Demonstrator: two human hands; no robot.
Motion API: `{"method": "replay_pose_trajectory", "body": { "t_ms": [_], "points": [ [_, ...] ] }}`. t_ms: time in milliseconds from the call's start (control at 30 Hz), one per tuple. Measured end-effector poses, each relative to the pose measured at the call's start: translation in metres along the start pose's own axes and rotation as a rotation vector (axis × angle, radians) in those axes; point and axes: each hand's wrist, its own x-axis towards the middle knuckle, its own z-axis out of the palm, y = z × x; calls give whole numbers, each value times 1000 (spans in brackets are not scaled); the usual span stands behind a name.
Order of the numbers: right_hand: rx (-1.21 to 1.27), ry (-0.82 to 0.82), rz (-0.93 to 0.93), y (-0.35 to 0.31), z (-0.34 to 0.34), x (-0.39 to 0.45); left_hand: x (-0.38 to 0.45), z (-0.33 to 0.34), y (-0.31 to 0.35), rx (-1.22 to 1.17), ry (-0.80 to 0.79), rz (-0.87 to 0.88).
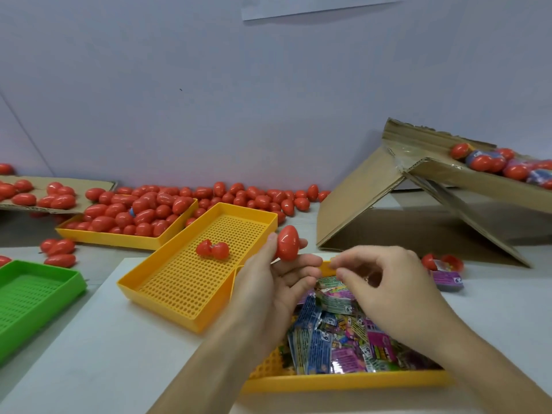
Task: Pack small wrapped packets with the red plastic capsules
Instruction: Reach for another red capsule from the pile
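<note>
My left hand [268,282] grips a closed red capsule [287,243] between thumb and fingertips, above the far edge of the near yellow tray [343,382]. That tray holds several small wrapped packets [334,333] in blue, purple and green. My right hand [385,285] hovers over the packets, just right of the capsule, with its fingers loosely curled and nothing visible in them. An open hinged capsule [212,249] lies in the middle yellow perforated tray [179,294].
A far yellow tray [110,236] is heaped with closed capsules, and more are scattered along the wall. A green tray [30,294] sits at the left. A tipped cardboard box [373,204] stands at the right, with an open capsule [442,261] and a purple packet [448,280] beside it.
</note>
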Motion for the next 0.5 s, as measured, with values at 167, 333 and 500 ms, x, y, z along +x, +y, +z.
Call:
{"method": "replay_pose_trajectory", "body": {
  "t_ms": [167, 333, 500],
  "points": [
    [-296, -220, -79, -3, 9, -7, 0, 0, 1, -23, 66, -13],
    [-376, -230, -103, -4, 12, -7, 0, 2, 2, 7, 94, -11],
    [-292, -202, -52, -5, 6, -7, -1, 4, 2, 61, 115, 0]
  ]
}}
